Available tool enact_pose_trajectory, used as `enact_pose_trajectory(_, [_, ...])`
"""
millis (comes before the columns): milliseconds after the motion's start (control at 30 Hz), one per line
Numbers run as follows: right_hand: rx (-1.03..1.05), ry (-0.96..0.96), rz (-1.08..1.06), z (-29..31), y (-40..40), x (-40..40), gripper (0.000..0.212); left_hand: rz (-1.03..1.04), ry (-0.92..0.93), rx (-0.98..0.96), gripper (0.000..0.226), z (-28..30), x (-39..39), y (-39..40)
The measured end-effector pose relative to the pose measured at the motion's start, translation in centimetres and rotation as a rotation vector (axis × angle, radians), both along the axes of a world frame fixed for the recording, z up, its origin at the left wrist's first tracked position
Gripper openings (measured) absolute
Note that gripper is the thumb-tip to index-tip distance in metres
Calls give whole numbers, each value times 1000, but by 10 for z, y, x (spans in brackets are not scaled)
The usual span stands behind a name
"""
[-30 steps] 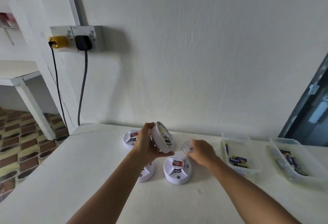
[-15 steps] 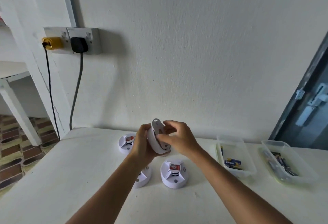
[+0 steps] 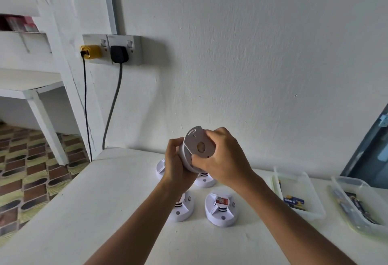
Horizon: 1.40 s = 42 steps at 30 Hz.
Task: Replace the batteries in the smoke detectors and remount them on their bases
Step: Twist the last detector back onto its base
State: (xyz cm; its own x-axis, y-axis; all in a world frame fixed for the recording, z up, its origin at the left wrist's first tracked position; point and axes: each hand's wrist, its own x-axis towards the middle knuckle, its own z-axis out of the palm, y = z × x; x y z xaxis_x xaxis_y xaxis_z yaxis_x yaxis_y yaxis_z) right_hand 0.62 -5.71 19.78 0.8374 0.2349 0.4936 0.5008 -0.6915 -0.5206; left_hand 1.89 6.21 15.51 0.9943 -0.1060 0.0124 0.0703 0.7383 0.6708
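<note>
I hold a white smoke detector (image 3: 185,158) on edge above the table, my left hand (image 3: 175,163) gripping its body from the left. My right hand (image 3: 222,159) presses a round white base plate (image 3: 198,145) against its back, fingers wrapped around the plate's rim. Below the hands, several more white detectors rest on the table: one at front right (image 3: 220,210) with a red label showing, one at front left (image 3: 182,209) partly behind my left forearm, one behind (image 3: 204,180) and one at the far left (image 3: 160,167).
Two clear plastic tubs with batteries stand at the right, the nearer tub (image 3: 298,195) and the farther tub (image 3: 357,204). The white table (image 3: 105,212) meets a white wall. A double wall socket (image 3: 113,49) with yellow and black plugs hangs up left, cables dropping past the table's left edge.
My right hand picked the base plate up from the table and brought it onto the back of the detector. Both hands have risen slightly.
</note>
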Motion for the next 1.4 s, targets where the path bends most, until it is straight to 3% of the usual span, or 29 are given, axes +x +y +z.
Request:
enact_pose_trajectory(233, [-65, -132, 5, 21, 0, -13, 60, -29, -112, -115, 48, 26, -10, 1])
enact_pose_trajectory(500, [-50, -133, 71, 47, -5, -23, 60, -33, -211, -154, 47, 43, -19, 0])
enact_pose_trajectory(700, [-63, -138, 117, 70, -10, -27, 52, -3, -299, -84, 47, 57, -27, 0])
enact_pose_trajectory(800, [-96, -153, 135, 78, -10, -25, 39, 11, -397, 22, 53, 61, -30, 0])
enact_pose_trajectory(967, [-115, -108, 204, 93, -12, -20, 26, 98, -412, 127, 53, 68, -33, 0])
enact_pose_trajectory(1400, [159, 51, 312, 104, -16, -14, 48, 406, -432, 256, 48, 87, -45, -11])
